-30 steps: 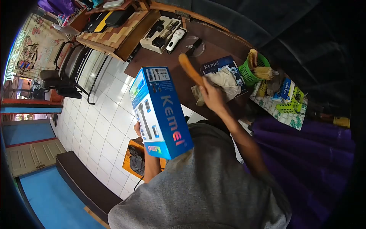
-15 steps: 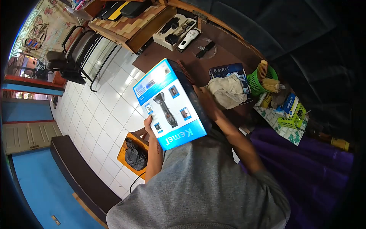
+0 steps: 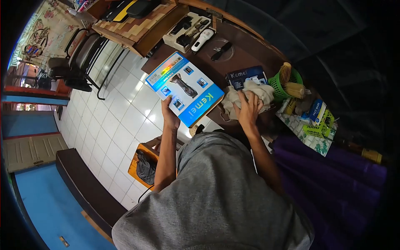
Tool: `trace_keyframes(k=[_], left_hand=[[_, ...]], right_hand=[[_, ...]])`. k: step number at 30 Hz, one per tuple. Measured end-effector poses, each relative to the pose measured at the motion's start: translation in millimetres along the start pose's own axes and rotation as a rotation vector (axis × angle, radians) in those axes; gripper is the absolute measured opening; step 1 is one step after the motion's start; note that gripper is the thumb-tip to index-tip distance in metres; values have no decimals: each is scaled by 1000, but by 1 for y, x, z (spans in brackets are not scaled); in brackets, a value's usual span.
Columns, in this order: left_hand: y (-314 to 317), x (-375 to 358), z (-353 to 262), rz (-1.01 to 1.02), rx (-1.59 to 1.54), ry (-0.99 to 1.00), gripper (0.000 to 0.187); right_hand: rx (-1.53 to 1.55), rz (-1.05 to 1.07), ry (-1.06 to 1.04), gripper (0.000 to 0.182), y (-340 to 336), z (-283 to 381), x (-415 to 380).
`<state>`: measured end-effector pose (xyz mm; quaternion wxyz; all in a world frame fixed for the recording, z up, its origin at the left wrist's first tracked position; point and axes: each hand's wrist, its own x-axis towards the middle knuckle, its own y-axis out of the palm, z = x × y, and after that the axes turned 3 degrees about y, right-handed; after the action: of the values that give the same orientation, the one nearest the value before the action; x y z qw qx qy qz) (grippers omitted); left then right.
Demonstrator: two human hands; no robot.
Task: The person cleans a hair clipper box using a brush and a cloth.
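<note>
Box [image 3: 183,88] lowered toward counter [image 3: 208,62]; left hand [image 3: 170,118] grips its edge. Right hand [image 3: 248,109], fingers spread, presses cloth [image 3: 250,93]. One-handed hold: box may tip off.

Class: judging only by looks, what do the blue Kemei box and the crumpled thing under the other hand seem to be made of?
Kemei box: probably glossy printed cardboard; flat faces, sharp edges, a light sheen.
Beige cloth: seemingly soft matte fabric; it bunches in folds under the right hand.
</note>
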<state>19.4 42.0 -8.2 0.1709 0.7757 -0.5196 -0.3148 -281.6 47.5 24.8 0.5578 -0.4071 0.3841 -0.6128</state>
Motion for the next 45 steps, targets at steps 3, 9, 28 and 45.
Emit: trace_keyframes(k=[3,9,28,45], left_hand=[[9,-2,-5,19,-34,20,58],[50,-44,-35,177,132,-31,62],[97,-85,-38,410,555,100,106],[117,-19,70,637,256,-405,85]], right_hand=[[381,-148,31,48,-13,-4,-4],[881,-387,-127,61,-120,49,-19],[447,-186,-539,22,-78,61,-39],[57,-279,-255,46,-72,-6,12]])
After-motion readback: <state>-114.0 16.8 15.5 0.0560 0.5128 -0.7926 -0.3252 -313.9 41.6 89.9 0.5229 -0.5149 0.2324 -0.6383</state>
